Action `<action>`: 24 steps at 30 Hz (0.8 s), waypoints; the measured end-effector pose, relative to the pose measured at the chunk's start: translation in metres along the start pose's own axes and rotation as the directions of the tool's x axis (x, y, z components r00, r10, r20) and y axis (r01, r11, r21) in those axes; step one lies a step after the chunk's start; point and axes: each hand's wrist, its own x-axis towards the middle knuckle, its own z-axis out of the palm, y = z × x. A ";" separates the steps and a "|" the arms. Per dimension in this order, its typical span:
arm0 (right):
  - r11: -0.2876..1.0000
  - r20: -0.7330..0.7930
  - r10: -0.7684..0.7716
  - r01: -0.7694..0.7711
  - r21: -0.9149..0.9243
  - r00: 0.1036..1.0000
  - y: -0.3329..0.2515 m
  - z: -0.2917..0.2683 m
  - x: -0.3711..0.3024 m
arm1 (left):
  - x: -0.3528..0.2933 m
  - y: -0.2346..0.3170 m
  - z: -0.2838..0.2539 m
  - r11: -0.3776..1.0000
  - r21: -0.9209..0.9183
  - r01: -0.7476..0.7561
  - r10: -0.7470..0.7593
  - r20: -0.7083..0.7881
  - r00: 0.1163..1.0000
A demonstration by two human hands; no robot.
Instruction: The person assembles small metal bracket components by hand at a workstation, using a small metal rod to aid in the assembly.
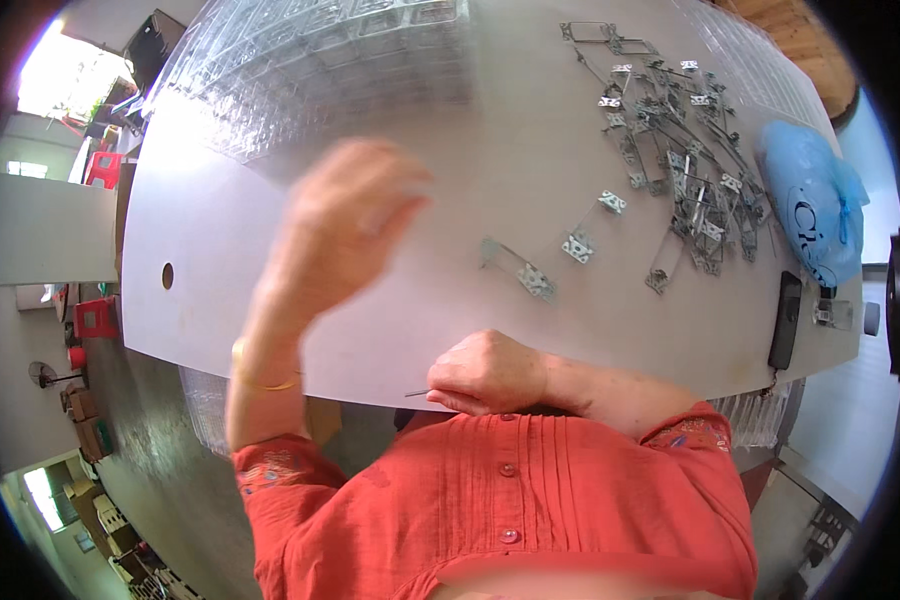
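Observation:
My left hand (355,225) is raised over the white table, left of the metal parts and smeared by motion. Its fingers look curled, but whether they hold anything cannot be made out. Near the table's front edge, my right hand (485,375) is closed in a fist around a thin metal rod (416,393), whose end sticks out to the left. Two loose metal bracket-and-rod pieces lie ahead of it: one (534,281) nearer, the other (578,245) a little farther right. Beyond them spreads a tangled heap of similar metal bracket-and-rod pieces (705,205).
Stacked clear plastic trays (310,75) fill the table's far left. A tied blue plastic bag (810,200) sits at the right edge, with a black phone-like device (785,320) and a small clear container (832,314) nearby. The tabletop (220,330) has a round hole at left.

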 end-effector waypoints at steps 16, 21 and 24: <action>0.977 0.138 0.014 0.016 -0.215 0.990 -0.018 0.014 -0.011 | -0.034 0.041 0.102 0.977 -0.175 0.125 -0.022 0.496 0.868; 0.976 0.100 0.024 -0.002 -0.218 0.995 -0.014 0.017 -0.011 | -0.031 0.041 0.106 0.989 -0.144 0.025 0.046 0.469 0.882; 0.978 0.070 0.009 0.005 -0.209 0.998 -0.012 0.021 -0.012 | -0.022 0.048 0.102 0.994 -0.106 -0.022 0.063 0.400 0.915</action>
